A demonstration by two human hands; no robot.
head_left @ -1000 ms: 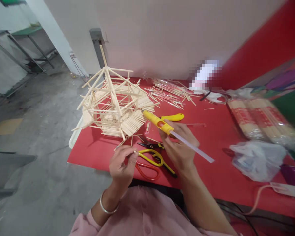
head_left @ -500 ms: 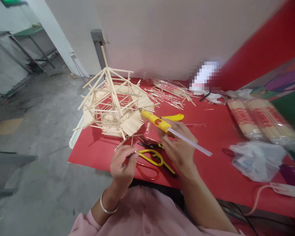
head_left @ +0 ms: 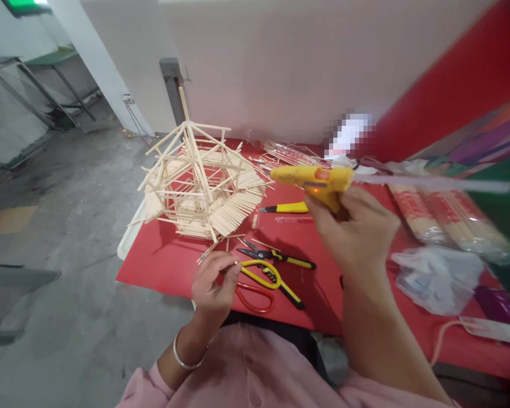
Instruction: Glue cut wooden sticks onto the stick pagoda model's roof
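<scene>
My left hand (head_left: 215,286) is pinched shut at the table's front edge on a thin wooden stick (head_left: 237,263); only its pale tip shows clearly. Raised over the table, my right hand (head_left: 357,229) grips a yellow glue gun (head_left: 312,178) by its handle. The nozzle points left, and a long translucent glue stick (head_left: 433,182) juts out of the back. Left of the gun stands a pavilion-like model (head_left: 199,187) of wooden sticks, touched by neither hand. Beside my left hand lie scissors (head_left: 259,310) with red and yellow handles.
Black-and-yellow cutters (head_left: 295,260) and a yellow utility knife (head_left: 287,208) lie on the red tabletop (head_left: 323,300). Loose sticks (head_left: 276,152) are heaped at the back. On the right are bagged stick bundles (head_left: 463,215), a plastic bag (head_left: 440,277) and a white power strip (head_left: 493,328).
My right hand has lifted the glue gun up and to the right, turning it so the glue stick lies nearly level. My left hand has stayed in place.
</scene>
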